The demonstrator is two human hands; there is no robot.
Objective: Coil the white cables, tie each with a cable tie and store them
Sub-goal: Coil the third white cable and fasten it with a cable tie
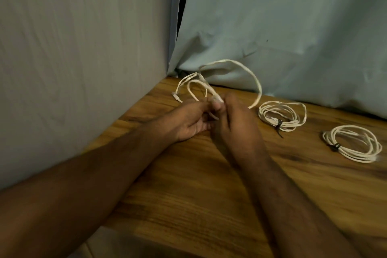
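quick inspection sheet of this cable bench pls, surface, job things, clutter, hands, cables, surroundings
surface: wooden table, bare grain showing.
job's things: loose white cable, looped but untied; two tied coils to its right.
clutter: nothing seen.
grippers: left hand and right hand both pinch the loose white cable where its loops meet.
cables: nearer tied coil and far-right tied coil lie flat, each with a dark cable tie.
surroundings: grey-blue cloth backdrop behind and left.

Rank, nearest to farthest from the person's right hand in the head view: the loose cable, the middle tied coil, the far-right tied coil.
1. Loose cable, held in the right hand.
2. Middle tied coil, just to its right.
3. Far-right tied coil, near the table edge.
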